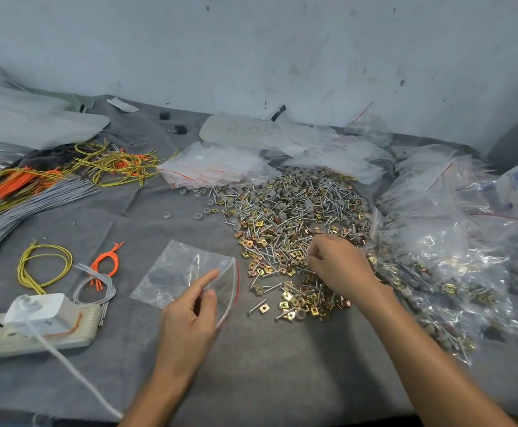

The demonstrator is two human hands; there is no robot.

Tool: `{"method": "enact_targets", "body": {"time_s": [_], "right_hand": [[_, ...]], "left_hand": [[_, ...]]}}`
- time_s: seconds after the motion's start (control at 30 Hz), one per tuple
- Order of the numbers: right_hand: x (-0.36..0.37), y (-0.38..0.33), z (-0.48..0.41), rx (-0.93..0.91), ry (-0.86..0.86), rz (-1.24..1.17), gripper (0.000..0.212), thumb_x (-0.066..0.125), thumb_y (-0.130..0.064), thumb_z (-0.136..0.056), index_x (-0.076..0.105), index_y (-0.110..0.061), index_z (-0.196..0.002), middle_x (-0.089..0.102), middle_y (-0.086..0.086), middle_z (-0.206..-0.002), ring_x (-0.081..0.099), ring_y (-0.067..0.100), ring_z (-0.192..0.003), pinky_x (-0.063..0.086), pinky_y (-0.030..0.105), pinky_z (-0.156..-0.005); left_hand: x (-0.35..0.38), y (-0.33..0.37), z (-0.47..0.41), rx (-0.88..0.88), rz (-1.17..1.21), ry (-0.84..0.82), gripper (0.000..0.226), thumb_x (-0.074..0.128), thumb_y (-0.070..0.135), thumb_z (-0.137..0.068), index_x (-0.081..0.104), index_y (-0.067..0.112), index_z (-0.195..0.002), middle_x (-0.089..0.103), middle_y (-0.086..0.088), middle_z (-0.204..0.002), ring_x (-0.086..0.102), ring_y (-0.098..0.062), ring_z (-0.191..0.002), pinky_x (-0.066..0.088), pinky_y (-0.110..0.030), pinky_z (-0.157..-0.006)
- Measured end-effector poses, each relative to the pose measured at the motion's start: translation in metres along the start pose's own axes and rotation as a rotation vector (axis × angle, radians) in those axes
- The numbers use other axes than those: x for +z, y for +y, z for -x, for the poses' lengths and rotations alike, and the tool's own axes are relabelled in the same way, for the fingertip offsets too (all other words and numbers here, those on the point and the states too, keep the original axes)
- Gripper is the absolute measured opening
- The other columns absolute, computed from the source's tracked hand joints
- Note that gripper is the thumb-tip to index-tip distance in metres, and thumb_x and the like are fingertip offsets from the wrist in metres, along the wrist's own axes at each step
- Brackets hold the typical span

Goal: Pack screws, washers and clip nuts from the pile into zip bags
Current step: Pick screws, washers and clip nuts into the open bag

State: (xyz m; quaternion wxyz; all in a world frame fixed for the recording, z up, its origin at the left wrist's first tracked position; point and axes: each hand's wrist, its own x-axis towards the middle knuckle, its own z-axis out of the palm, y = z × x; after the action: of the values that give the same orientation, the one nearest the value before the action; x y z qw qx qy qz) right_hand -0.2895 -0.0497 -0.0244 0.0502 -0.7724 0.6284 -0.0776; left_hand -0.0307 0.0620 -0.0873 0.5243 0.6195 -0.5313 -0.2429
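Some full bags [436, 257] lie at the right, but a big pile [297, 211] is left in the middle; the left hand [190, 315] pinches an empty bag [174, 272], and the right hand [339, 266] dips bent fingers into the pile, holding I can't tell what.

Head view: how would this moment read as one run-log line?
step: picking parts | left hand: holds zip bag, empty | right hand: fingers curled in pile of screws, washers, clip nuts

**Crowded grey cloth [267, 374]**

Big pile [294, 223] of screws, washers and clip nuts at centre. Filled bags [436, 241] are heaped right, stack of empty zip bags [214, 169] behind, one clear zip bag [171, 272] in front. Wire loops [43, 263] and power strip [20, 332] sit left.
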Motion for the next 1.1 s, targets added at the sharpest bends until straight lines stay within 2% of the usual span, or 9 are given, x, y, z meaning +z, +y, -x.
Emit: {"method": "enact_targets", "body": {"time_s": [0.1, 0.27, 0.43, 0.53, 0.67, 0.8, 0.97, 1.0, 1.1], "right_hand": [[-0.008, -0.018, 0.013, -0.013, 0.029, -0.218, 0.010, 0.061, -0.032, -0.096, 0.055, -0.032, -0.088, 0.061, -0.014, -0.088, 0.058, 0.006, -0.083, 0.051, 0.033, -0.073], [0.000, -0.079, 0.048, -0.186, -0.130, -0.610, 0.010, 0.069, -0.032, -0.091, 0.062, -0.026, -0.088, 0.064, -0.011, -0.072, 0.057, 0.001, -0.067, 0.046, 0.025, -0.065], [0.026, -0.115, 0.057, -0.264, -0.124, -0.470, 0.012, 0.062, -0.041, -0.093, 0.057, -0.029, -0.094, 0.053, -0.016, -0.069, 0.056, 0.008, -0.077, 0.044, 0.033, -0.069], [0.034, -0.122, 0.057, -0.254, -0.079, -0.424, 0.015, 0.057, -0.044, -0.095, 0.054, -0.030, -0.098, 0.067, -0.008, -0.086, 0.064, 0.021, -0.091, 0.049, 0.037, -0.074], [0.045, -0.123, 0.053, -0.297, -0.002, -0.284, 0.021, 0.047, -0.046, -0.100, 0.055, -0.028, -0.107, 0.072, 0.003, -0.101, 0.066, 0.033, -0.096, 0.049, 0.041, -0.074], [0.041, -0.120, 0.053, -0.336, 0.001, -0.264, 0.026, 0.046, -0.047, -0.101, 0.059, -0.027, -0.112, 0.073, 0.005, -0.104, 0.065, 0.033, -0.097, 0.048, 0.042, -0.075], [0.006, -0.091, 0.037, -0.248, 0.025, -0.490, 0.018, 0.059, -0.044, -0.095, 0.067, -0.028, -0.096, 0.068, -0.015, -0.071, 0.060, 0.003, -0.064, 0.044, 0.022, -0.062], [-0.001, -0.080, 0.028, -0.206, 0.032, -0.512, 0.017, 0.059, -0.043, -0.095, 0.068, -0.029, -0.091, 0.064, -0.020, -0.064, 0.056, -0.001, -0.056, 0.038, 0.013, -0.054], [-0.015, -0.042, -0.014, -0.069, 0.058, -0.440, 0.009, 0.060, -0.039, -0.096, 0.064, -0.035, -0.090, 0.062, -0.017, -0.064, 0.052, -0.001, -0.047, 0.039, 0.014, -0.045]], "left_hand": [[0.001, 0.000, 0.001, -0.007, 0.015, -0.003, 0.036, 0.047, 0.044, -0.088, 0.060, 0.063, -0.116, 0.059, 0.004, -0.062, 0.044, -0.008, -0.047, 0.041, -0.029, -0.048], [0.001, -0.002, 0.000, -0.008, 0.014, -0.005, 0.037, 0.049, 0.037, -0.090, 0.063, 0.057, -0.118, 0.066, 0.012, -0.076, 0.052, 0.001, -0.058, 0.044, -0.023, -0.060], [0.000, -0.002, 0.001, -0.014, 0.007, -0.009, 0.039, 0.050, 0.034, -0.091, 0.062, 0.060, -0.118, 0.072, 0.003, -0.089, 0.060, -0.001, -0.072, 0.051, -0.030, -0.072], [0.001, -0.003, 0.001, -0.025, 0.020, -0.007, 0.038, 0.050, 0.035, -0.091, 0.062, 0.059, -0.118, 0.072, -0.005, -0.099, 0.064, -0.009, -0.077, 0.055, -0.037, -0.078], [0.001, -0.006, 0.001, -0.025, 0.026, -0.017, 0.037, 0.050, 0.038, -0.090, 0.062, 0.061, -0.117, 0.068, 0.010, -0.077, 0.060, -0.001, -0.069, 0.052, -0.026, -0.070], [0.002, -0.006, 0.001, -0.023, 0.024, -0.010, 0.039, 0.051, 0.036, -0.090, 0.060, 0.064, -0.116, 0.068, 0.009, -0.077, 0.058, 0.002, -0.064, 0.049, -0.022, -0.066], [0.002, -0.010, 0.001, -0.039, 0.000, -0.011, 0.053, 0.061, 0.013, -0.097, 0.063, 0.064, -0.113, 0.067, 0.016, -0.069, 0.058, 0.005, -0.058, 0.047, -0.016, -0.057], [0.002, -0.010, 0.002, -0.045, 0.004, -0.012, 0.052, 0.061, 0.013, -0.097, 0.063, 0.063, -0.113, 0.067, 0.015, -0.069, 0.056, 0.003, -0.056, 0.047, -0.016, -0.056], [0.004, -0.009, 0.003, -0.049, 0.028, -0.014, 0.039, 0.058, 0.030, -0.094, 0.063, 0.063, -0.114, 0.069, 0.010, -0.070, 0.051, -0.003, -0.051, 0.044, -0.019, -0.052]]}}
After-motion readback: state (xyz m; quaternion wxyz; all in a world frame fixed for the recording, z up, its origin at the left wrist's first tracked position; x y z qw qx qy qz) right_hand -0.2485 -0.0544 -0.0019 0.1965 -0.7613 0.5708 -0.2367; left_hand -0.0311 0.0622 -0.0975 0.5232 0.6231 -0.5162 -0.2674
